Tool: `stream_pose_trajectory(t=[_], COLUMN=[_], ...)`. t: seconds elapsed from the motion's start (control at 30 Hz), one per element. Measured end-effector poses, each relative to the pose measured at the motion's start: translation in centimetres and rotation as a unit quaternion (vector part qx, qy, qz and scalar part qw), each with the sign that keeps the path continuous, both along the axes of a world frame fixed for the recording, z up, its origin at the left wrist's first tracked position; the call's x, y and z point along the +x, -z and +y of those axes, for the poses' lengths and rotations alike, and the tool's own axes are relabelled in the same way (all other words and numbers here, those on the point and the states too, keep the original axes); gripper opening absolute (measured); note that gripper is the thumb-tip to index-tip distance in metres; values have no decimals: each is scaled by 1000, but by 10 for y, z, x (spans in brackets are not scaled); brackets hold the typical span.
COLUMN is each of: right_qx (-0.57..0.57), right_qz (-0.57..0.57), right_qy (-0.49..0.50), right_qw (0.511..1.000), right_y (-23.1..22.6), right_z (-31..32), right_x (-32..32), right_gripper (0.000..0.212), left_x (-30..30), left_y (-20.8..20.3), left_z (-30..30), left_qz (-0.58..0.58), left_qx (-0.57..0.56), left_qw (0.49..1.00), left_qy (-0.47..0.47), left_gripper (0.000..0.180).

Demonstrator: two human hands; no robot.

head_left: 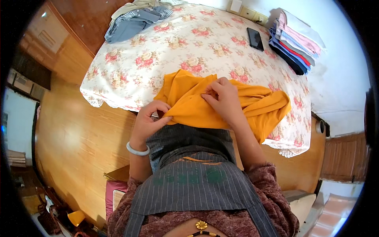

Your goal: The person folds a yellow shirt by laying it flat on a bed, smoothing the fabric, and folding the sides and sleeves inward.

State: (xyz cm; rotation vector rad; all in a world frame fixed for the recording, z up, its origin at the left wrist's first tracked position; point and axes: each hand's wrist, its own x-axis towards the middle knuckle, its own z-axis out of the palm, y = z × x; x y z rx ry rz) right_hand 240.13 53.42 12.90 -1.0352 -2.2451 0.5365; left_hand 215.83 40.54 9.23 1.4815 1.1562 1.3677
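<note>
A mustard-yellow garment [189, 108] lies loosely bunched over the near edge of the bed, partly hanging toward my lap. My left hand [152, 121], with a pale bangle on its wrist, pinches the garment's near left edge between thumb and fingers. Further right, my right hand [226, 98] is closed in a pinch on the upper middle of the same cloth. Small spots, perhaps buttons or holes, show on the fabric between the two hands. The garment's right part spreads in soft folds past my right wrist. Its exact kind cannot be made out.
The bed has a floral cover [169, 45] with a lace hem. Crumpled grey and striped clothes [138, 21] lie at its far left. A black phone [255, 39] rests near a stack of folded clothes [297, 41] by the wall. Wooden floor [79, 130] stretches left.
</note>
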Motion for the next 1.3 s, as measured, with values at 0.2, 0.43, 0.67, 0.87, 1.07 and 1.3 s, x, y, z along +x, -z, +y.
stream_pose_trajectory(t=[0.2, 0.43, 0.67, 0.87, 1.07, 1.3], right_qx=[-59, -179, -208, -178, -154, 3], right_qz=[192, 141, 168, 180, 180, 105], right_qy=[-33, -54, -120, -151, -226, -134], right_qw=[979, 972, 956, 956, 945, 985], right_y=[-1, -2, -30, -76, -107, -109], right_z=[-22, -19, -16, -24, -31, -22], right_x=[18, 27, 29, 30, 29, 27], right_gripper=[17, 19, 28, 30, 32, 29], left_x=[5, 6, 9, 9, 11, 8], left_y=[-2, -5, -16, -35, -50, -57], left_z=[-5, -4, -3, 4, 10, 15], left_qz=[-22, -2, 64, 133, 147, 176], left_qx=[-10, -19, 4, 61, 116, 123], left_qw=[998, 998, 994, 984, 977, 970], left_qy=[-52, -62, -93, -101, -100, -113], left_gripper=[12, 12, 13, 14, 15, 15])
